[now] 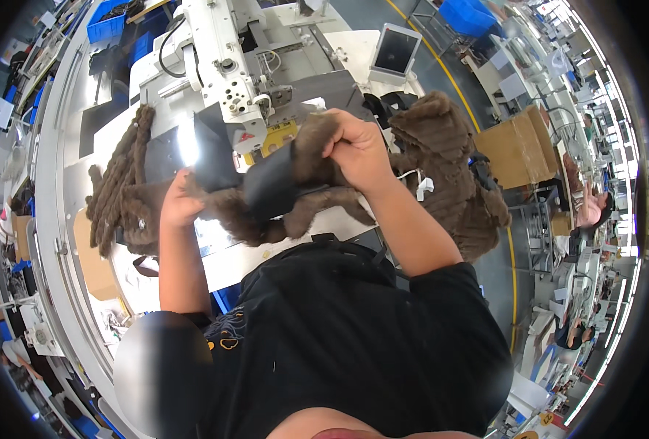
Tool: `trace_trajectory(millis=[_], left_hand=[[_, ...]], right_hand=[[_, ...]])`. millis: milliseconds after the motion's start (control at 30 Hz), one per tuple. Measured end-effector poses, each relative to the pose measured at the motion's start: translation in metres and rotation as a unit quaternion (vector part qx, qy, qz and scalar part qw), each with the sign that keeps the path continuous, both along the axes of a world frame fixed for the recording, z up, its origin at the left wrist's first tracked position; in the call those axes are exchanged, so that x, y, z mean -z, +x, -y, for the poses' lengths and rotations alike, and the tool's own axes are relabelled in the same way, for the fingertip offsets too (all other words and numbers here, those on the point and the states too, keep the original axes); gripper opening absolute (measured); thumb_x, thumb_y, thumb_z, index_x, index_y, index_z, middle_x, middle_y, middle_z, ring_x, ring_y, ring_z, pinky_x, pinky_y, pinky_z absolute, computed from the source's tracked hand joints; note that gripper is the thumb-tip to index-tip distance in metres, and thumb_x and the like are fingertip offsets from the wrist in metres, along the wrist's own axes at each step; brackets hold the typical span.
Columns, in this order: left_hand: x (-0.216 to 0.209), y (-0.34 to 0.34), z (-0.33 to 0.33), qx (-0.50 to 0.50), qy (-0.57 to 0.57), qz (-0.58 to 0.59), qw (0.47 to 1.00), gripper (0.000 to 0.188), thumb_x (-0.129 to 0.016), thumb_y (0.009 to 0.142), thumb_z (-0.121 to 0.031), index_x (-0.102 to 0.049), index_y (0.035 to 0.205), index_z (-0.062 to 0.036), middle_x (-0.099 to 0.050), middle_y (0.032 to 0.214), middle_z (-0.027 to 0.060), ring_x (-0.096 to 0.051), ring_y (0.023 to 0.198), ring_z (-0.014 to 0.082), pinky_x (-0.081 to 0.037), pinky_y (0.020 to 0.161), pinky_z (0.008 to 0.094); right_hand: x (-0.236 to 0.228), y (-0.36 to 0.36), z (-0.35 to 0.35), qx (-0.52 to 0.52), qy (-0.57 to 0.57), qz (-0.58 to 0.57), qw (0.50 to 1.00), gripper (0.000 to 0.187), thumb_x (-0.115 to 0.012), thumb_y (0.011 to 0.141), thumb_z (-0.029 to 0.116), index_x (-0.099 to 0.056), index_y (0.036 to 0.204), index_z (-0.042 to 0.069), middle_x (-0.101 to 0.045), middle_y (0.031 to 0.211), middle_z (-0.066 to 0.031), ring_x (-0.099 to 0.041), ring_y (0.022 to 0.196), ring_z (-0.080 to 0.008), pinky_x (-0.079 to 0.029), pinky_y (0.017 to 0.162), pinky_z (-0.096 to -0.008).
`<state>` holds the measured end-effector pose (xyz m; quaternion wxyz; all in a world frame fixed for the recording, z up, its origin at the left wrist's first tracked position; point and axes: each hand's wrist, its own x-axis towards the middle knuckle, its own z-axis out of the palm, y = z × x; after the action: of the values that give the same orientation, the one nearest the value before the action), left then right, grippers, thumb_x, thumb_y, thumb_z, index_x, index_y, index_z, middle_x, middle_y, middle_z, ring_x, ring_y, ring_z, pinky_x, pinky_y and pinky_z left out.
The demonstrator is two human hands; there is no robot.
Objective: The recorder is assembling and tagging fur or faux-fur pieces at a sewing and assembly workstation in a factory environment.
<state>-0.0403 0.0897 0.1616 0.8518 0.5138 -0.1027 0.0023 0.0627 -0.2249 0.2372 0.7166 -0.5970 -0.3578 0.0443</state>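
Two Hands with a Brown Fur Strip Before a White Sewing Machine

I take the clock with its centre in the middle of the view and twelve at the top. The fur strip [314,155] is near the centre, toward twelve o'clock, in front of the machine [220,62]. It is brown, and a black panel [272,184] lies against it, at about ten o'clock from the centre.

The right hand [362,150], at one o'clock, is closed on the strip: the thumb and the fingers pinch its upper part and hold it raised above the table [229,265]. The left hand [181,201], at nine o'clock, has its fingers bent and close together. Brown fur is just beside its fingertips, but I cannot tell if the hand grips it.

Farther out at nine o'clock is a pile of fur pieces [119,186], some of them narrow and long. At two o'clock hangs a larger fur piece [445,164], with a white tag [424,186] on it; beyond is a carton [514,150]. A screen [396,51] stands near one o'clock, and a blue bin [467,16] is farther in the same direction. At three o'clock, well apart, a co-worker [593,209] wears a pink top.
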Motion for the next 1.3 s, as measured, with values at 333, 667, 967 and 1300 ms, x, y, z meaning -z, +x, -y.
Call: trace_trajectory(millis=[333, 667, 967, 1300], left_hand=[[-0.085, 0.015, 0.058, -0.189, 0.232, -0.064, 0.952, 0.013, -0.066, 0.094, -0.010, -0.066, 0.091, 0.0028, -0.062, 0.082, 0.0002, -0.055, 0.077, 0.0098, -0.046, 0.071, 0.0280], [-0.095, 0.003, 0.045, -0.159, 0.166, -0.038, 0.973, 0.045, -0.047, 0.106, -0.032, -0.064, 0.086, 0.0036, -0.053, 0.074, -0.0001, -0.052, 0.078, 0.0118, -0.043, 0.074, 0.0296], [-0.096, -0.013, 0.039, -0.093, 0.317, 0.104, 0.938, 0.061, -0.092, 0.065, -0.025, -0.069, 0.115, 0.0023, -0.058, 0.106, 0.0075, -0.058, 0.099, 0.0197, -0.047, 0.090, 0.0322], [-0.089, -0.013, 0.044, -0.139, 0.330, 0.189, 0.914, 0.069, -0.093, 0.062, -0.018, -0.064, 0.123, -0.0015, -0.060, 0.119, 0.0092, -0.057, 0.114, 0.0202, -0.042, 0.102, 0.0325]], right_hand=[[0.063, 0.015, 0.030, -0.097, 0.073, -0.338, 0.933, 0.025, -0.067, 0.093, 0.010, -0.065, 0.114, -0.004, -0.065, 0.113, -0.0062, -0.059, 0.105, -0.0148, -0.045, 0.095, -0.0302], [0.062, 0.007, 0.028, 0.077, -0.151, -0.101, 0.980, 0.040, -0.074, 0.063, -0.009, -0.069, 0.101, 0.001, -0.045, 0.146, -0.0169, -0.041, 0.138, -0.0274, -0.031, 0.113, -0.0375], [0.008, 0.008, 0.024, -0.027, -0.051, -0.041, 0.997, 0.032, -0.060, 0.074, -0.018, -0.061, 0.097, 0.004, -0.054, 0.140, -0.0200, -0.056, 0.123, -0.0235, -0.045, 0.102, -0.0358], [0.015, -0.014, 0.004, -0.011, 0.206, -0.231, 0.951, 0.030, -0.061, 0.091, -0.005, -0.057, 0.121, 0.002, -0.059, 0.133, -0.0222, -0.060, 0.120, -0.0287, -0.047, 0.104, -0.0414]])
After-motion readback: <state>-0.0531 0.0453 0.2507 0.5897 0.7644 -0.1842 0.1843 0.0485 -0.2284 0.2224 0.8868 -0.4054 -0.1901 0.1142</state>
